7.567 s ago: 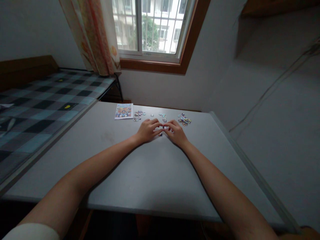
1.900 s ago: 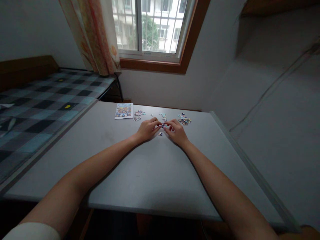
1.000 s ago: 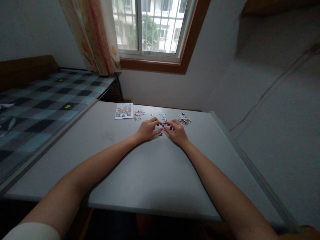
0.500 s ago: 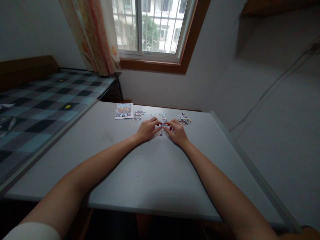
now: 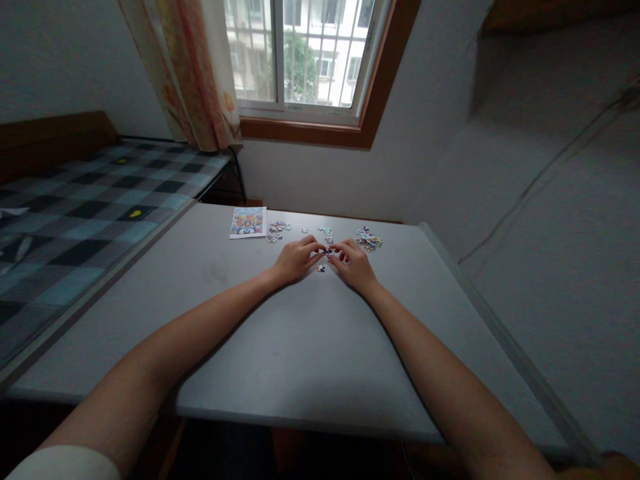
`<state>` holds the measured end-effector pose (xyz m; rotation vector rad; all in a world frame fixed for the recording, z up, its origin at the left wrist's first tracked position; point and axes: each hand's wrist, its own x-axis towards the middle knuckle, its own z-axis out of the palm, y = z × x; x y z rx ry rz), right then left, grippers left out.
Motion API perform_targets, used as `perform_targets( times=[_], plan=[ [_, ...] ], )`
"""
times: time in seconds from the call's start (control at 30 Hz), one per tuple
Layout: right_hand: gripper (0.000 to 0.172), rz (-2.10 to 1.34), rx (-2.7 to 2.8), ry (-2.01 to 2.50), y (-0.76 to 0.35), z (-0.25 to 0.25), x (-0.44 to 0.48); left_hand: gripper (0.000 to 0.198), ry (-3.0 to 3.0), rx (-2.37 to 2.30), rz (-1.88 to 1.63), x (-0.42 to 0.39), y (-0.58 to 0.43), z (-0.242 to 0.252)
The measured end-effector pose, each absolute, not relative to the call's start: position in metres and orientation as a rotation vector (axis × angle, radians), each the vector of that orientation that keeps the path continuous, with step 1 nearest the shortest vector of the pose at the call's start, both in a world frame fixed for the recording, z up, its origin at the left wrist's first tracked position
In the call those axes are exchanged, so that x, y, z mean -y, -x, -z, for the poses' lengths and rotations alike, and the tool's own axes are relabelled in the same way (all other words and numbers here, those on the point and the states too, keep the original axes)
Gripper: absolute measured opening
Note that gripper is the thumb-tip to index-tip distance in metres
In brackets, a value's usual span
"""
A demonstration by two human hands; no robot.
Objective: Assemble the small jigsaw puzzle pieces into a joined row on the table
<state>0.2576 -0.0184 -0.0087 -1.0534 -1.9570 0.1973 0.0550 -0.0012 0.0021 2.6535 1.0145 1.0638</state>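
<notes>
Above the table's middle, my left hand [image 5: 298, 258] and my right hand [image 5: 353, 264] meet at the fingertips. Both pinch small dark jigsaw puzzle pieces [image 5: 327, 251] between thumb and fingers; how many pieces are there I cannot tell. Just beyond the fingers lies a joined strip of puzzle pieces [image 5: 328, 235]. One loose piece [image 5: 321, 269] rests on the near side, below my hands. Farther left is a single light piece [image 5: 305, 231]. The fingers partly cover what they hold.
A printed picture sheet [image 5: 249, 223] lies at the table's far left, beside a loose group of pieces [image 5: 279, 229]. A heap of pieces [image 5: 369, 239] sits to the right. The grey table [image 5: 300, 353] adjoins a bed with a checked cover [image 5: 100, 220]; a window [image 5: 320, 60] is ahead.
The pieces between my fingertips have tilted and look darker and narrower. My hands have stayed almost in the same place.
</notes>
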Motion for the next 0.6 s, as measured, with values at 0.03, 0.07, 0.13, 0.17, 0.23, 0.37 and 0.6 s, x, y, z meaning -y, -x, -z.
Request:
perform_targets(
  times=[0.03, 0.07, 0.13, 0.17, 0.23, 0.37, 0.6],
  plan=[
    [0.014, -0.196, 1.956, 1.051, -0.2577, 0.0087, 0.0182, 0.021, -2.652, -1.018, -1.062, 0.0005, -0.0552, -0.0015],
    [0.013, -0.190, 1.953, 1.050, -0.2578, 0.0087, 0.0181, 0.020, -2.649, -1.020, -1.059, 0.0000, -0.0553, -0.0011],
    [0.009, -0.168, 1.955, 1.053, -0.2579, 0.0085, 0.0182, 0.020, -2.637, -1.019, -1.054, -0.0007, -0.0557, -0.0007],
    [0.009, -0.156, 1.958, 1.057, -0.2579, 0.0084, 0.0183, 0.019, -2.631, -1.015, -1.047, -0.0008, -0.0558, -0.0009],
    [0.012, -0.143, 1.964, 1.069, -0.2577, 0.0081, 0.0186, 0.018, -2.626, -1.006, -1.020, -0.0001, -0.0562, -0.0018],
    [0.012, -0.139, 1.980, 1.086, -0.2575, 0.0076, 0.0195, 0.019, -2.610, -1.050, -1.022, 0.0024, -0.0567, -0.0042],
    [0.009, -0.170, 2.010, 1.070, -0.2575, 0.0061, 0.0215, 0.018, -2.426, -1.173, -1.145, -0.0014, -0.0566, -0.0035]
  ],
)
